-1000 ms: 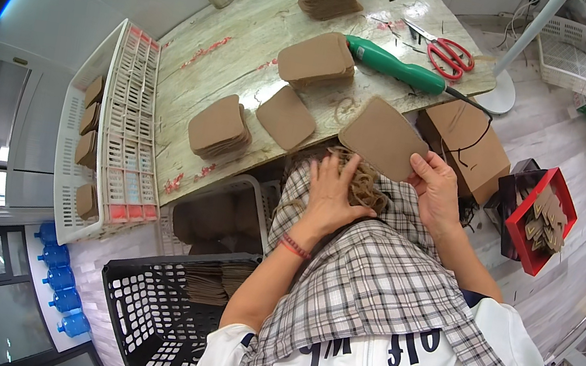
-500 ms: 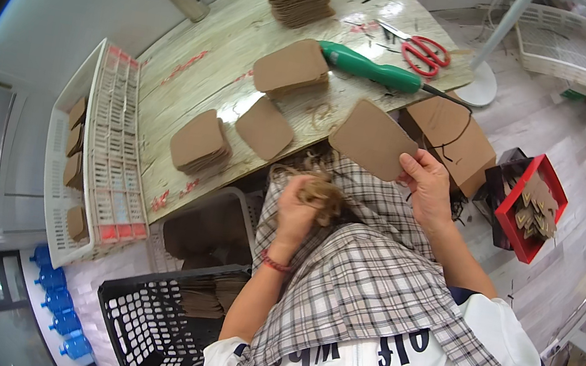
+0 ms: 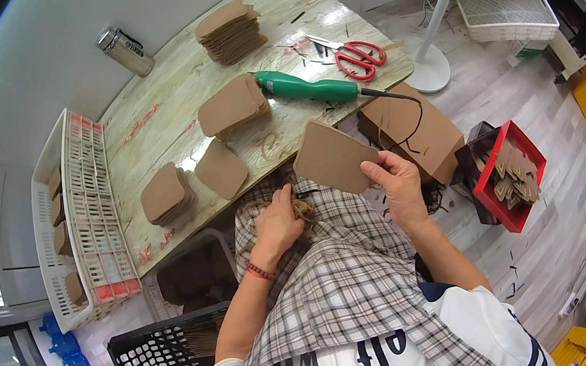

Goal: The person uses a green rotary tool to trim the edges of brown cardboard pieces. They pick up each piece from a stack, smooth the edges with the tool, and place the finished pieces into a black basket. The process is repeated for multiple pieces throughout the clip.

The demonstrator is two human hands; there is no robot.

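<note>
My right hand (image 3: pixel 395 185) pinches the right edge of a flat brown panel (image 3: pixel 334 157) with rounded corners, held above my lap beside the table edge. My left hand (image 3: pixel 279 219) lies low over the plaid apron (image 3: pixel 364 265), its fingers bent against a tangle of thin brown strips (image 3: pixel 303 213). Part of that tangle is hidden beneath the hand. On the table, a single similar panel (image 3: pixel 222 169) lies flat between a small stack (image 3: pixel 165 194) and a larger stack (image 3: pixel 235 105). A green corded hand tool (image 3: pixel 307 88) rests with its tip against the larger stack.
Red-handled scissors (image 3: pixel 360 60) and another brown stack (image 3: pixel 230 33) occupy the far tabletop. A steel flask (image 3: pixel 126 52) stands by the wall. White baskets (image 3: pixel 89 203) line the left; a black crate (image 3: pixel 159 354) sits below. A cardboard box (image 3: pixel 414 130) and red scrap box (image 3: pixel 536 165) are right.
My left hand has lowered the brown tangle toward my lap. The panel in my right hand has levelled slightly. The view has turned, so the table appears further left and lower.
</note>
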